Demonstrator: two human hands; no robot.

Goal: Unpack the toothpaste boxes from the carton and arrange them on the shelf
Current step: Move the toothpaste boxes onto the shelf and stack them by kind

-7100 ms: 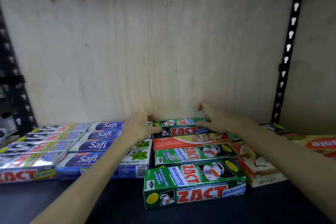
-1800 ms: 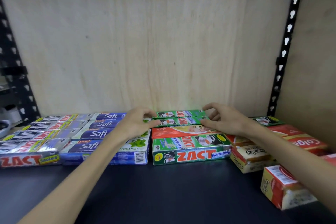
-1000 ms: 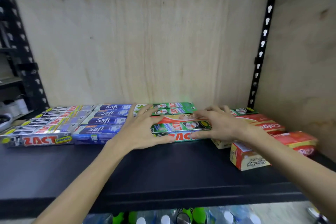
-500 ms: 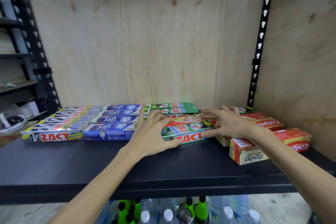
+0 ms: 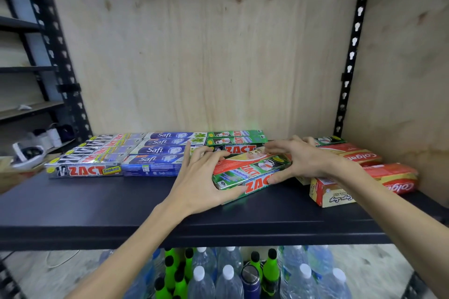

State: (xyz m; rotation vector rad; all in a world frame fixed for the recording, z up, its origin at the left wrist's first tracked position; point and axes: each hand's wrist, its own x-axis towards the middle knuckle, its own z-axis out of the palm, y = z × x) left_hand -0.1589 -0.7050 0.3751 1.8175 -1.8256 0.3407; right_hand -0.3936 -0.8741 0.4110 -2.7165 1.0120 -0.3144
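On the black shelf (image 5: 97, 209) a green ZACT whitening box (image 5: 252, 178) sits skewed, its left end swung toward the front edge. A red box (image 5: 243, 160) lies against its far side. My left hand (image 5: 201, 182) grips their left end, thumb on the front face and fingers spread over the top. At the right end, my right hand (image 5: 298, 160) grips with the thumb in front and the fingers reaching over the back. More green ZACT boxes (image 5: 235, 138) lie behind, against the plywood wall. No carton is in view.
Silver ZACT Smokers boxes (image 5: 85, 168) and blue Safi boxes (image 5: 155, 158) fill the shelf's left. Red Colgate boxes (image 5: 352, 155) and a red-and-cream box (image 5: 332, 195) lie at the right by the black upright (image 5: 352, 56). Plastic bottles (image 5: 228, 277) stand below the shelf.
The view has pulled back from the shelf. Both hands came from the back row to the front green and red boxes and turned them askew, left end toward the shelf edge.
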